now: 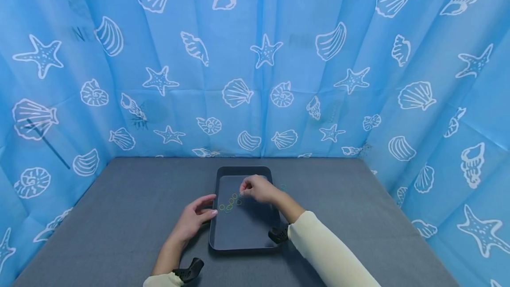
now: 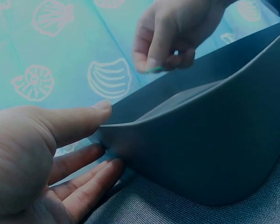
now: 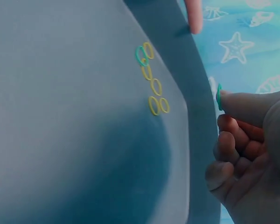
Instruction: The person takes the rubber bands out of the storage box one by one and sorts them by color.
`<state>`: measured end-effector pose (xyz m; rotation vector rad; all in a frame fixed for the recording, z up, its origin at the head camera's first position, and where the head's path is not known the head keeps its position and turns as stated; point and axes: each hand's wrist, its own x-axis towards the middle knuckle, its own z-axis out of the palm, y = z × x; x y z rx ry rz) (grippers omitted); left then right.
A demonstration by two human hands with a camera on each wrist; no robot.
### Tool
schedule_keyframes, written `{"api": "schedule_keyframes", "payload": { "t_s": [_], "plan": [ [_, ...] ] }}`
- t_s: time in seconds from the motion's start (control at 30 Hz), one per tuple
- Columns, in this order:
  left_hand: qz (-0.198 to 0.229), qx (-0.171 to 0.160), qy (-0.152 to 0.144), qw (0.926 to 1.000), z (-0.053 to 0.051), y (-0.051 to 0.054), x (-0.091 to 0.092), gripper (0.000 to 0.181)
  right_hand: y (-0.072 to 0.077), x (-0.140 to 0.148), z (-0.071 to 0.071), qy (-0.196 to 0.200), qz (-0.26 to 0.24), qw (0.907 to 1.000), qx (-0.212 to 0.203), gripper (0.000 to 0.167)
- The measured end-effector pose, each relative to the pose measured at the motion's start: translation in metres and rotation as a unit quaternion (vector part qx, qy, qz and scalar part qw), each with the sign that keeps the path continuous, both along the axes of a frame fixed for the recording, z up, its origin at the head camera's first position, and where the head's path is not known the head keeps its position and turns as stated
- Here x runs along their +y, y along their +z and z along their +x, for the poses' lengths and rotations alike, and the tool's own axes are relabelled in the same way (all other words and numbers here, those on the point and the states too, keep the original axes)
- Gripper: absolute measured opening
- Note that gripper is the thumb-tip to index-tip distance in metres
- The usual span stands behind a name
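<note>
A dark grey rectangular tray [image 1: 245, 236] lies on the table, with several thin yellow rings [image 3: 156, 87] and a green ring [image 3: 141, 56] in a loose row on its floor. Above the tray, my right hand [image 1: 258, 189] pinches another small green ring [image 3: 219, 97] between thumb and finger. The right wrist view shows its other fingers curled. At the tray's left side rests my left hand [image 1: 192, 219], fingers fairly straight. Its thumb [image 2: 79, 123] touches near the rim, and its other fingertips lie against the outer wall.
A small greenish ring [image 1: 283, 187] is on the grey table cloth [image 1: 338, 203], just right of the tray. Blue curtains [image 1: 259, 114] with white shells and starfish hang behind and beside the table. Black straps [image 1: 279, 234] with mounts sit on both wrists.
</note>
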<state>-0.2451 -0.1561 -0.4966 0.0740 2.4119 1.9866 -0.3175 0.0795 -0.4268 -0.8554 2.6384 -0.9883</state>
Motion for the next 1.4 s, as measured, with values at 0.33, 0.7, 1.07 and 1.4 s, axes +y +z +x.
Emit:
{"api": "schedule_keyframes", "payload": {
  "t_s": [0.33, 0.7, 1.07, 1.4],
  "plan": [
    [-0.001, 0.0, 0.0, 1.0, 0.0, 0.0, -0.001, 0.045, 0.02, 0.023, 0.0, -0.066, -0.061, 0.9951, 0.042, 0.009],
    [0.0, 0.004, 0.001, 1.0, 0.001, -0.002, -0.002, 0.045, 0.009, 0.046, -0.012, -0.212, -0.093, 0.9708, 0.065, 0.005],
    [-0.003, 0.0, 0.004, 1.0, 0.0, -0.002, 0.0, 0.045, -0.01, 0.072, -0.017, -0.254, -0.074, 0.962, 0.07, 0.006],
    [-0.004, 0.003, 0.001, 1.0, 0.0, -0.001, 0.0, 0.045, -0.032, 0.097, -0.024, -0.273, -0.056, 0.9586, 0.059, 0.007]
  ]
}}
